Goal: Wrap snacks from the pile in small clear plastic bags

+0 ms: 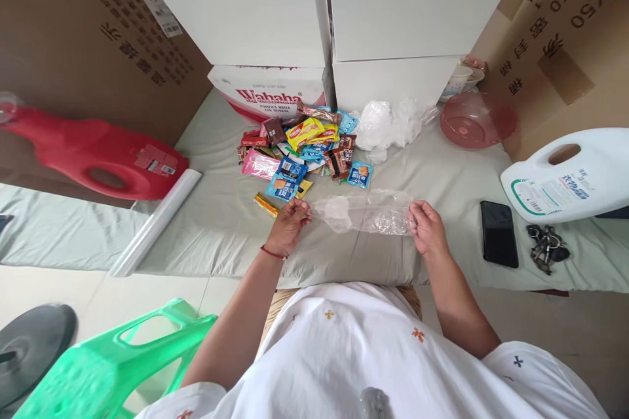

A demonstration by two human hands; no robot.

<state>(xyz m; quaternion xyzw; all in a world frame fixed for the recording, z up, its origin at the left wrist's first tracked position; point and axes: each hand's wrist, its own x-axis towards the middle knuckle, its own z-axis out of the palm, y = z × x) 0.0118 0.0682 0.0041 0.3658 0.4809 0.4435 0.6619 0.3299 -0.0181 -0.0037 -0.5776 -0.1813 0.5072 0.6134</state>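
Note:
A clear plastic bag is stretched sideways between my two hands just above the grey-green cloth. My left hand pinches its left end, fingers closed. At the bag's right end my right hand grips it with closed fingers. Right behind the bag lies a pile of several small snack packets, blue, yellow, brown and pink. One yellow packet lies loose close to my left hand.
A crumpled clear bag and a pink bowl sit behind right. A black phone, keys and a white jug lie right. A red jug and film roll lie left; a green stool stands near left.

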